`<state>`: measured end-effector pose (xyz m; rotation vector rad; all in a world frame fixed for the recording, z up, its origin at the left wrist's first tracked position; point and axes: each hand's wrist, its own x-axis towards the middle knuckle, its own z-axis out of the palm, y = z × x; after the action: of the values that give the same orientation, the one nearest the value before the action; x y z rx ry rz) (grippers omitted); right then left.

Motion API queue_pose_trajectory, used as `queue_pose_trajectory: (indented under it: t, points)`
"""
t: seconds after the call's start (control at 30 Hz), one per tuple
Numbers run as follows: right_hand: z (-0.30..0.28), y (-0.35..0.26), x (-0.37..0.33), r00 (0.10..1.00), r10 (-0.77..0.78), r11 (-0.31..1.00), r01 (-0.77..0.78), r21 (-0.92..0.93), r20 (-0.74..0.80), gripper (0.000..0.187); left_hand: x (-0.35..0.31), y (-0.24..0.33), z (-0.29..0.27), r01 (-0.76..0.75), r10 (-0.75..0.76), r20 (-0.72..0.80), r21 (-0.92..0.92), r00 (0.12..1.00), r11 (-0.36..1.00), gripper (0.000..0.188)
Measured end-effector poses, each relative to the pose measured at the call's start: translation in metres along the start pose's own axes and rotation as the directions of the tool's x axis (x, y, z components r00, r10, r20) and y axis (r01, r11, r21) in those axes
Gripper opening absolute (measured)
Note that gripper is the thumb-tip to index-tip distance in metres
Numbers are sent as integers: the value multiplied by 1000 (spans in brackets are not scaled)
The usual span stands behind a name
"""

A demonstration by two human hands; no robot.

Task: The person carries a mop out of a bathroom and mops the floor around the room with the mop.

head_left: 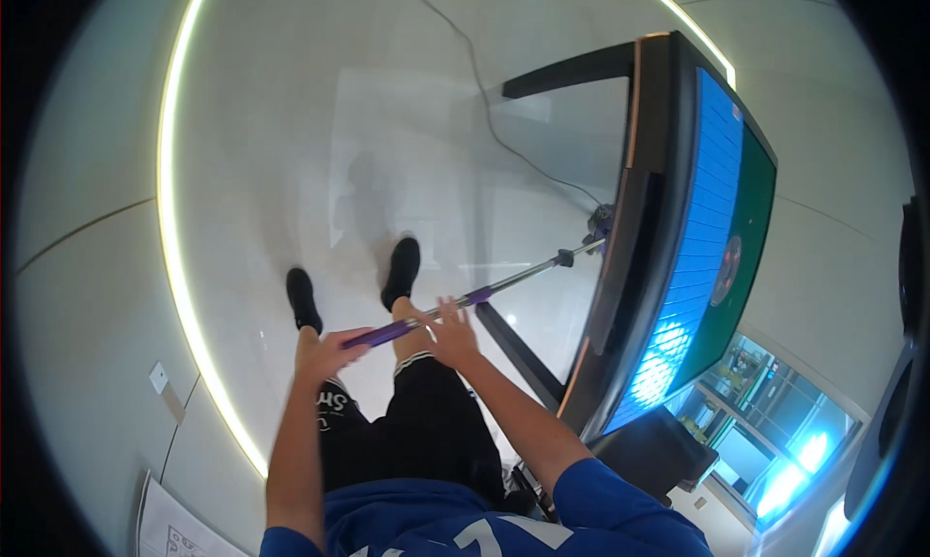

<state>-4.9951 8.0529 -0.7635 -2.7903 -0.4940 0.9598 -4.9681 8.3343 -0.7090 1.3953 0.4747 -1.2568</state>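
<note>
A long-handled mop point(523, 276) slants from my hands toward the right, its pole silver with purple grip sections. Near the pole's upper end, my left hand point(329, 352) is closed around the purple grip. Farther along, my right hand point(451, 334) holds the pole loosely, its fingers partly spread across it. The grey-purple mop head point(601, 226) is on the floor beside the table's edge, partly hidden by the table. The pole passes in front of my right leg.
At right stands a dark-framed table point(635, 266) with a blue and green top; its black legs point(523, 354) reach out over the floor. A thin grey cable point(489, 111) trails toward the mop head. A light strip point(167, 189) borders the left wall. A dark seat point(654, 450) is near my right elbow.
</note>
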Motion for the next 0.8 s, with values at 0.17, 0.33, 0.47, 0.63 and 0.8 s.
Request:
queue_pose_trajectory:
  t: [0.17,0.33,0.47,0.63,0.8]
  points:
    - [7,-181,62,918,-382,861,311,402,108,31,-179,-84,-154,47,-63,-281,-65,958,997,34]
    - [-14,-407,60,810,-585,688,469,554,40,13,-390,-154,-260,109,-126,-737,-71,665,992,34]
    - [-46,-489,48,827,-553,658,509,555,-101,12,-465,-168,-310,132,-75,-845,-5,530,991,42]
    - [-60,-462,65,877,-447,700,465,542,-176,15,-422,-128,-325,0,188,-844,217,503,976,35]
    - [-43,-320,67,898,-351,672,438,598,-263,15,-293,-93,-265,-202,382,-525,369,760,907,21]
